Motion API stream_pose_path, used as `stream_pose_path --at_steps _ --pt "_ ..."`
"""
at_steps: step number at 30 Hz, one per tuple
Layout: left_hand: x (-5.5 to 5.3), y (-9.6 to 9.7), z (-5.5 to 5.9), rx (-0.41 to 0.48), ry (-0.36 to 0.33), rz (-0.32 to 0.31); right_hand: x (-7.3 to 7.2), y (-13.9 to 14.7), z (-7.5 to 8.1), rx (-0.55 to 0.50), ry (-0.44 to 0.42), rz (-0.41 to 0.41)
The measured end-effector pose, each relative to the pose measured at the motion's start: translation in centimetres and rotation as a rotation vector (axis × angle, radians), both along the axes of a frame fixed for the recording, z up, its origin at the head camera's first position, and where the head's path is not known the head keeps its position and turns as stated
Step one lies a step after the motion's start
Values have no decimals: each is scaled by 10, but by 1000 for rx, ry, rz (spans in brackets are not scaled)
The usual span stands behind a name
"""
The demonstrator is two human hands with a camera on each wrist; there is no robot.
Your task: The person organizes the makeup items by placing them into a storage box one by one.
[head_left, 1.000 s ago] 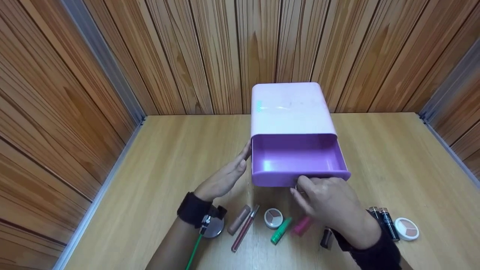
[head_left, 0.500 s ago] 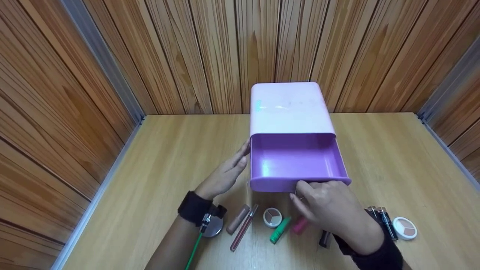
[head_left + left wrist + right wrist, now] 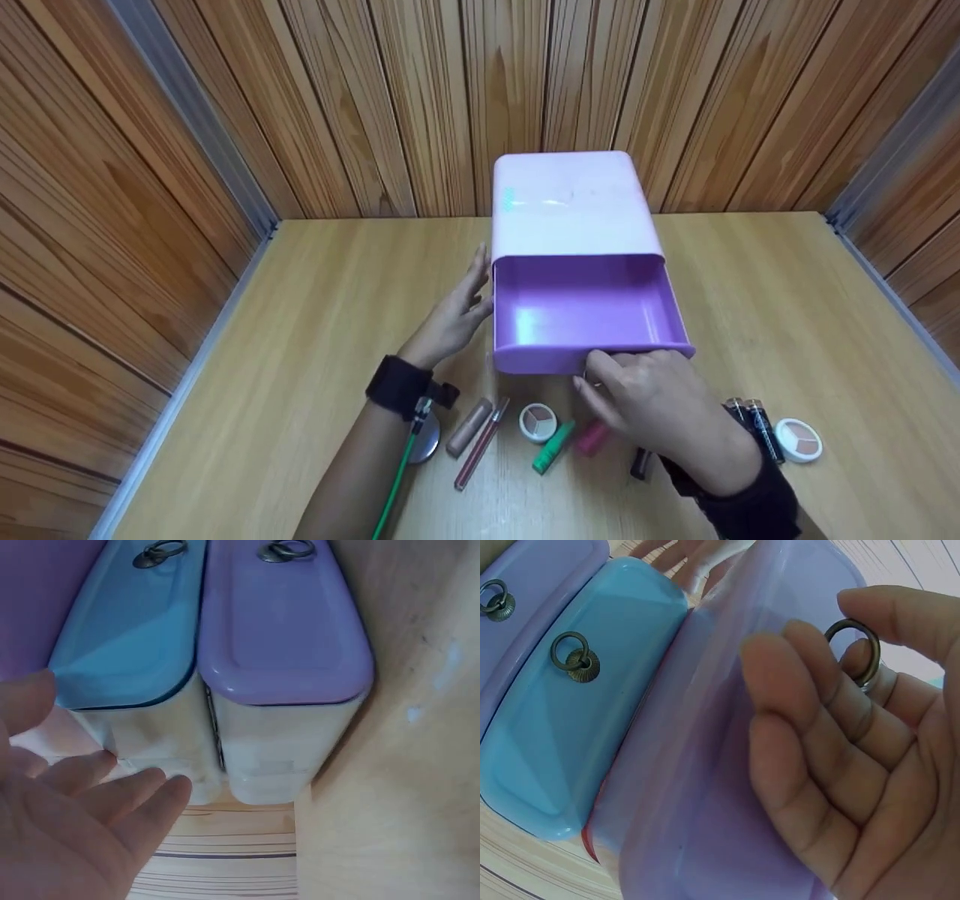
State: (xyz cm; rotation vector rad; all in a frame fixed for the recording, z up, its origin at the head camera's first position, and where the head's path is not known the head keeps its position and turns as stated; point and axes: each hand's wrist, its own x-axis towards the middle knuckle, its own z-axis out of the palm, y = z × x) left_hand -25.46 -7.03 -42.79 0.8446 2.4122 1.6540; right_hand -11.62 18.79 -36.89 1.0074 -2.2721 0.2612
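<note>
Purple drawer (image 3: 536, 361), right hand (image 3: 658, 394) gripping, marking (image 3: 509, 199) unreadable

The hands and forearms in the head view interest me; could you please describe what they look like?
The left hand and right hand wear no gloves. A black band wraps each wrist; the left one has a metallic connector with a green cable running along the sleeveless forearm.

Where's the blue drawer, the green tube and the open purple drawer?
Blue drawer (image 3: 562, 735): right wrist view, front face.
Green tube (image 3: 553, 448): head view, body's middle.
Open purple drawer (image 3: 536, 361): head view, front panel.
</note>
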Motion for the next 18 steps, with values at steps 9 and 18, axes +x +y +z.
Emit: stream_pose_path --at_steps 9,18 --pt "-7 3 -1 -15 -38 -25 3 0 -1 17 -56 -8" --pt "-6 1 -6 -30 2 3 -2 1 -1 5 -72 0"
